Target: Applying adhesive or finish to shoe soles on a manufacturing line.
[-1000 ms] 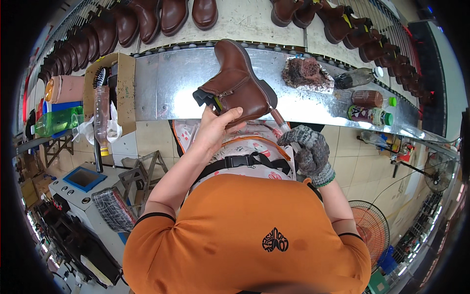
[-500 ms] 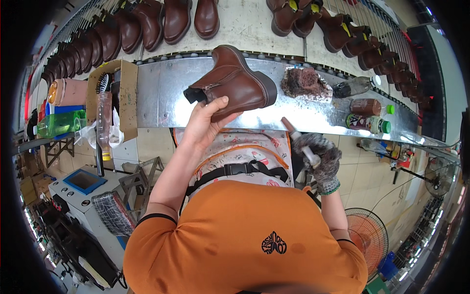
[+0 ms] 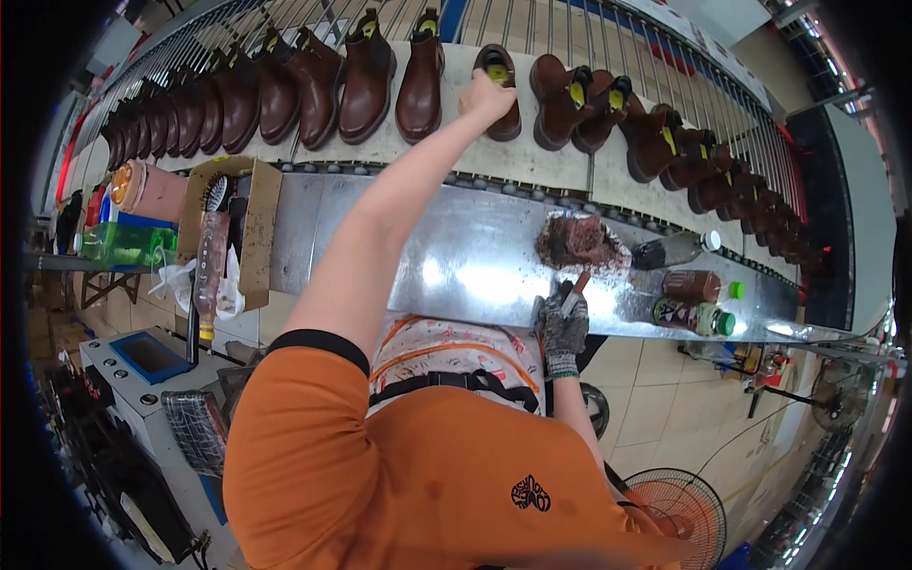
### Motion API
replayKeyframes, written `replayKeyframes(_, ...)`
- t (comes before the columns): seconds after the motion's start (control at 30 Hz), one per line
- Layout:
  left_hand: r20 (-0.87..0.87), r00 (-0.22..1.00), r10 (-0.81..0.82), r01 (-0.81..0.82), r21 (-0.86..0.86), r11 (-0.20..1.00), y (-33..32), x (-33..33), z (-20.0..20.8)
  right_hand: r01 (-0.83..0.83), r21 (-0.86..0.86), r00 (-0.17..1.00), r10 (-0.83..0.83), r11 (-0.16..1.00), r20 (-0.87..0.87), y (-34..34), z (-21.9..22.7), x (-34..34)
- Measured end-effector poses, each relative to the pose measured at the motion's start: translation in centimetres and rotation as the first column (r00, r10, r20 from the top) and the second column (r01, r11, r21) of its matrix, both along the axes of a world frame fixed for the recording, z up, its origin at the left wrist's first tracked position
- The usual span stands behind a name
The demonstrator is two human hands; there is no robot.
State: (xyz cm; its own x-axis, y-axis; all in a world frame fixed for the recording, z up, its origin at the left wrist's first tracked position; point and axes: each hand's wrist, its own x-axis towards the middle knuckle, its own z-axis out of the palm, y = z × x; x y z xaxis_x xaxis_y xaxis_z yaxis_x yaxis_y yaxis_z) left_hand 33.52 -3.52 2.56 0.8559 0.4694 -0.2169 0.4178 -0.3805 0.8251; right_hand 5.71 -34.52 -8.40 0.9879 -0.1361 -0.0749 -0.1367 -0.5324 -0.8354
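Stretched far out over the belt, my left hand (image 3: 486, 99) is closed on the upper of a brown leather ankle boot (image 3: 509, 122). That boot stands in the row on the belt, with a bit of yellow showing inside its opening. Near the bench's front edge, my right hand (image 3: 562, 331), in a grey knit glove, grips a short stick-like tool (image 3: 577, 290) with a brown end and a pale middle section. Just beyond the tool, a dark reddish-brown block (image 3: 581, 237) sits on crumpled, stained foil.
Several brown boots (image 3: 369, 85) line the belt on both sides. A metal bench (image 3: 456, 256) runs in front of it. On its right lie a dark-filled bottle (image 3: 676, 249) and two green-capped bottles (image 3: 698, 285). An open cardboard box (image 3: 256, 237) holding a hairbrush stands left.
My left hand has carried the boot from above the bench out to the gap in the belt's row. My right hand has moved up and left with the tool, toward the brown block.
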Motion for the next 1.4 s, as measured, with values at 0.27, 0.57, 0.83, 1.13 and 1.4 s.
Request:
replayKeyframes(0.27, 0.723, 0.629, 0.287, -0.5, 0.093, 0.861, -0.1, 0.5, -1.9, 0.082, 0.042, 0.988, -0.075, 0.996, -0.137, 2.6, 6.8, 0.7)
replayKeyframes(0.57, 0.243, 0.918, 0.313, -0.396, 0.604, 0.691, 7.0, -0.4, -6.8, -0.038, -0.141, 0.998, 0.031, 0.989, -0.05, 2.4, 6.6, 0.5)
replayKeyframes(0.83, -0.223, 0.965, 0.138, -0.007, 0.507, 0.862, 8.2, -5.2, 0.5, -0.017, -0.142, 0.999, 0.01, 0.99, -0.045, 1.9, 4.3, 0.2)
replayKeyframes(1.13, 0.08, 0.969, -0.234, 0.186, 0.388, 0.903, 3.7, -25.2, 0.2, 0.133, 0.333, 0.963, -0.042, 0.933, -0.268, 1.7, 4.0, -0.9)
replayKeyframes(1.4, -0.011, 0.964, -0.265, 0.261, 0.212, 0.942, 2.1, -30.8, 0.2, -0.236, -0.056, 0.972, 0.236, 0.97, -0.011, 3.0, 6.5, -1.1)
